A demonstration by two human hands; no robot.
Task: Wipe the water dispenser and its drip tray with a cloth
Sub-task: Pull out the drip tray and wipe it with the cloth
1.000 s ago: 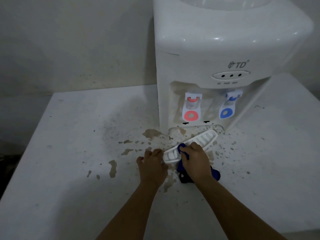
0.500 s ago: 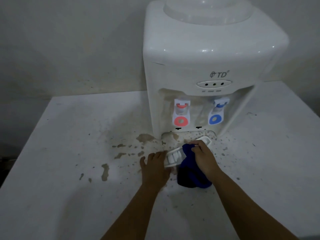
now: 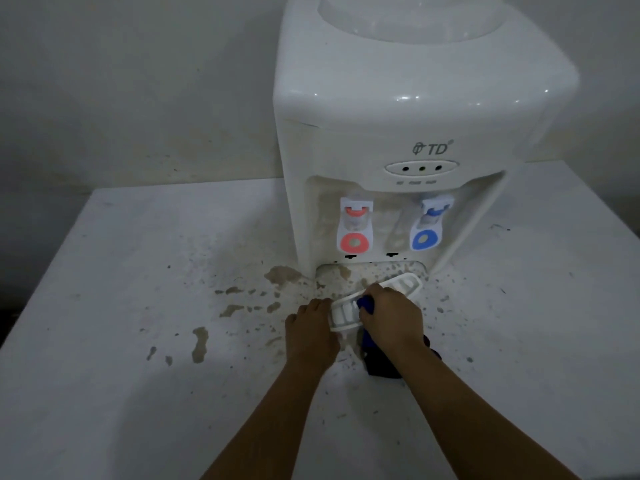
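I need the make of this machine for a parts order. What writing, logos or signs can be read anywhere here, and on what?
"TD", with a small logo mark before it: on the front of the water dispenser.
Three tiny captions under the indicator lights: too small to read.
Nothing else carries text.

Both bare forearms reach in from 6 o'clock toward 12. The left hand (image 3: 311, 332) lies knuckles up, its fingers curled over the near end of the drip tray (image 3: 375, 299). Just beside it at 3 o'clock, the right hand (image 3: 391, 315), also knuckles up, grips the blue cloth (image 3: 381, 358) and presses it onto the tray
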